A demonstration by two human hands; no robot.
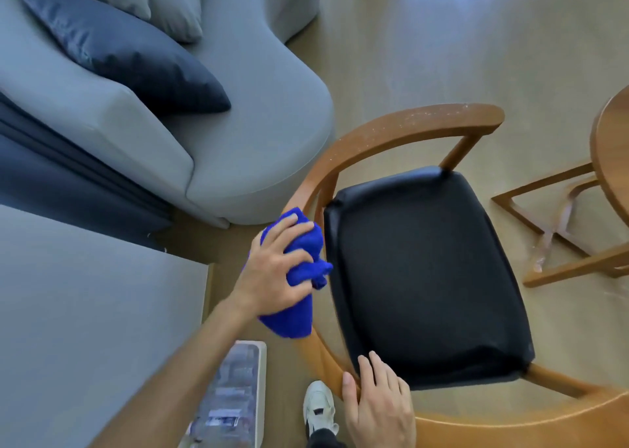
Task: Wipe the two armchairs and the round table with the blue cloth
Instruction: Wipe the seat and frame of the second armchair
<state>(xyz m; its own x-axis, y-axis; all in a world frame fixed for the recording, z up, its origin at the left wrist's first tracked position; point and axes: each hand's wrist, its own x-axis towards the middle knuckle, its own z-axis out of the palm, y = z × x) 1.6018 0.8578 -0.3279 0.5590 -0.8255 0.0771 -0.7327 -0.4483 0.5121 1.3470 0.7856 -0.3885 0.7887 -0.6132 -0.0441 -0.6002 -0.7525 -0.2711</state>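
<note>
Your left hand (272, 270) is clenched on the cloth (299, 277), a deep blue, bunched wad pressed on the armchair's (422, 277) wooden rail at 9 o'clock of the black seat (429, 270). Your right hand (377, 403) lies flat with fingers spread on the rail at 6 o'clock, gripping nothing. The rail at 12 o'clock shows pale specks. A grey sofa (238, 134) sits just beside the chair at 10 o'clock, leaving a narrow gap. The round worktop's (609, 148) edge shows at 3 o'clock, with bare floor (442, 56) open at 12 o'clock. A shoe (318, 410) stands just beside your right hand.
</note>
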